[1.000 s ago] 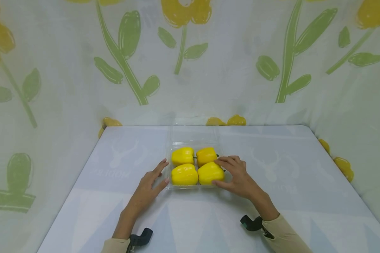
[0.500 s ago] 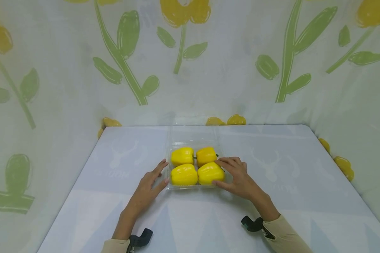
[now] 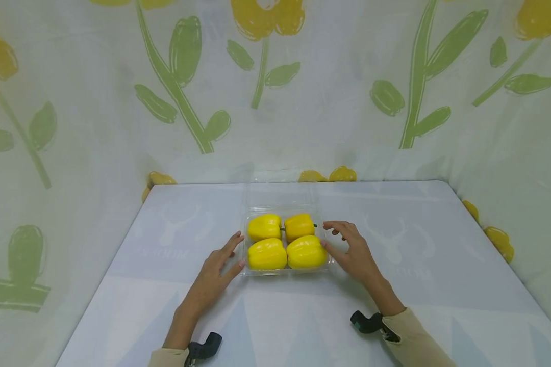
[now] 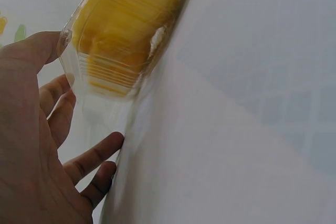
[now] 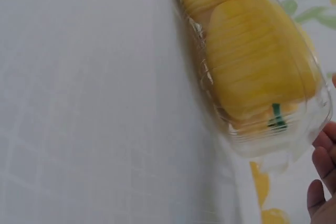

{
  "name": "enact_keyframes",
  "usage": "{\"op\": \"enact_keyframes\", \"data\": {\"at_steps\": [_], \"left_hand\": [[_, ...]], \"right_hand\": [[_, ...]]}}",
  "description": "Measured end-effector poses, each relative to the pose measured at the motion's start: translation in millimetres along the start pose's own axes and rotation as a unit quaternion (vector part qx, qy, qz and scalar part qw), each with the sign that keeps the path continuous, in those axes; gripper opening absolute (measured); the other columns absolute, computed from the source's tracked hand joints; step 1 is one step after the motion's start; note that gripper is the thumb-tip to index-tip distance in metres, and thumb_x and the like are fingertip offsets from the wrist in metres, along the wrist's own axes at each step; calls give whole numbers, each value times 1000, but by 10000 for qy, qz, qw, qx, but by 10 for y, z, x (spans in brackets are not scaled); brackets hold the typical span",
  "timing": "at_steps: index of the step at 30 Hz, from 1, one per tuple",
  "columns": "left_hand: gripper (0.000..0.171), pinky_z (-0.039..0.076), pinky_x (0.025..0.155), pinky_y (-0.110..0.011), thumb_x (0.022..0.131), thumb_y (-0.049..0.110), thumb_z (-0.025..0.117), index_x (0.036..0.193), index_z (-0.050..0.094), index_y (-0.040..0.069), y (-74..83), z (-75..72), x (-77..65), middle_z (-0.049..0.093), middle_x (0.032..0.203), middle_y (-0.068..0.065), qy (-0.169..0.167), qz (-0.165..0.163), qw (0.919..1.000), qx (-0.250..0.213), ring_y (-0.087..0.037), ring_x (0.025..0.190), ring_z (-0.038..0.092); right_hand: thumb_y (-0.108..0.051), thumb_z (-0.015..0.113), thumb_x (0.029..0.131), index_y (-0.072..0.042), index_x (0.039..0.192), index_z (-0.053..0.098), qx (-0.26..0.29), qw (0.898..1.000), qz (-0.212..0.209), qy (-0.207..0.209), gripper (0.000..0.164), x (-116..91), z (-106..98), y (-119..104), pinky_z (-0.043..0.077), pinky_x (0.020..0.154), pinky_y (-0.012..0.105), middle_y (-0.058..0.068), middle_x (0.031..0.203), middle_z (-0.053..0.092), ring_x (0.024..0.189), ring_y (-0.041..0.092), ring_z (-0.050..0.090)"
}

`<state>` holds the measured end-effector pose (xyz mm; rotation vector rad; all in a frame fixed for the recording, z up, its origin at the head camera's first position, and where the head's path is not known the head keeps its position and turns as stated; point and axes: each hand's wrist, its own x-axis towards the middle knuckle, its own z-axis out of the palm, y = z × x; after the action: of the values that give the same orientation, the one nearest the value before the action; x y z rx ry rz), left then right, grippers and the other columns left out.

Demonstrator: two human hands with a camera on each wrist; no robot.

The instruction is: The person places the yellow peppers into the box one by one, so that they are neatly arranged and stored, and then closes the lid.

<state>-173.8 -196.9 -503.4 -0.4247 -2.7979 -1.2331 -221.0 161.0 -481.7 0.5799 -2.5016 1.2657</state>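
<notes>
Several yellow bell peppers (image 3: 267, 254) lie in two rows inside a clear plastic clamshell box (image 3: 282, 272). Its transparent lid (image 3: 282, 193) stands raised at the back. At the box's left side is my left hand (image 3: 213, 272), fingers spread and thumb tip at the rim; in the left wrist view, the thumb (image 4: 48, 45) touches the rim. My right hand (image 3: 355, 255) is at the right side with loosely bent fingers, its thumb near the front right pepper (image 3: 305, 252). It holds nothing. A green stem (image 5: 277, 118) shows through the box wall in the right wrist view.
The box rests on a pale patterned tabletop (image 3: 418, 244), towards its far edge. Behind and beside the table hangs a white cloth (image 3: 330, 102) printed with yellow flowers and green leaves. Black wrist-worn devices (image 3: 205, 345) sit at both sleeves.
My right hand has let go of the front right pepper and drawn back to the right, to the box's side. The left hand and the peppers stay where they were.
</notes>
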Motion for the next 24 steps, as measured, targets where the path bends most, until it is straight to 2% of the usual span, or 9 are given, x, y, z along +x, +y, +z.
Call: {"op": "enact_keyframes", "data": {"at_steps": [2,5,8,11,13,18,24], "left_hand": [[62,38,103,-59,101,49,54,157,30,38,3,-2,0,23,161,22,-7,-20,10000,-18,-22,124,49],[63,38,103,-59,101,50,54,158,30,37,4,0,2,23,161,22,-14,-43,10000,-28,-22,124,49],[63,38,103,-60,101,50,54,158,30,36,-1,2,4,23,161,21,-17,-30,10000,-34,-22,124,49],[63,39,102,-59,101,49,54,158,30,35,-9,-2,8,24,161,21,-8,21,10000,-19,-22,123,50],[63,39,102,-59,101,48,54,158,31,35,-14,-6,12,24,161,21,9,51,10000,-18,-22,122,50],[63,38,102,-59,101,47,54,158,31,35,-20,-2,21,24,161,21,17,57,10000,-22,-22,123,50],[63,38,102,-61,101,49,54,158,30,37,-9,11,16,24,161,20,-8,-53,10000,-33,-23,123,49]], "right_hand": [[-20,70,96,-13,129,62,337,9982,396,284,36,22,10,48,43,85,36,0,121,64,104,18,53],[-27,64,100,-9,130,62,827,9889,1106,541,35,53,29,130,43,85,26,6,120,66,104,19,55],[-41,60,100,-10,131,61,1144,9728,1938,546,43,77,56,224,45,84,21,6,122,65,105,19,56],[-51,58,99,-13,132,60,1229,9613,2423,445,50,100,84,303,48,85,23,3,125,65,107,20,57],[-51,57,99,-13,132,60,1270,9591,2494,422,50,125,100,319,49,86,27,4,126,65,109,21,57],[-50,55,100,-13,131,60,1207,9607,2465,402,48,223,143,349,50,91,34,4,124,66,108,22,58],[-55,50,100,-15,132,60,1373,9597,2423,372,52,335,143,426,46,95,40,1,123,65,109,21,56]]}}
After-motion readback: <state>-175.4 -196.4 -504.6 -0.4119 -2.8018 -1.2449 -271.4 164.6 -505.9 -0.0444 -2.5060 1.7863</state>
